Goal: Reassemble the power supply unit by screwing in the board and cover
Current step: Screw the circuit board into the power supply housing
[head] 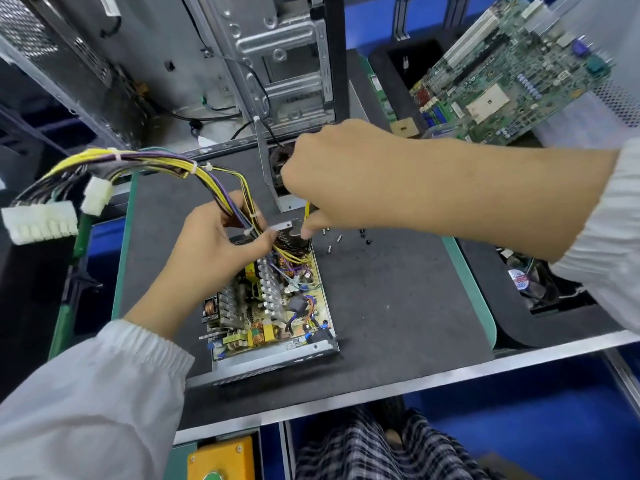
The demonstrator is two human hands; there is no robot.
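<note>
The open power supply case (311, 351) lies on the dark mat, its circuit board (273, 306) exposed with coils and heat sinks. My left hand (214, 244) grips the cable bundle (156, 161) where it leaves the case's far end. My right hand (332, 178) reaches over that far end, fingers curled round a yellow-handled tool (307, 211) that is mostly hidden, with one finger pointing down at the case's corner. The metal cover with its fan (277, 168) stands just behind, partly hidden by my right hand. Several loose screws (337, 239) lie on the mat to the right.
White connectors (41, 223) hang off the mat's left edge. An open computer chassis (277, 64) stands at the back. A green motherboard (512, 71) rests on a black tray at the back right. Another tray with a fan (519, 278) sits to the right.
</note>
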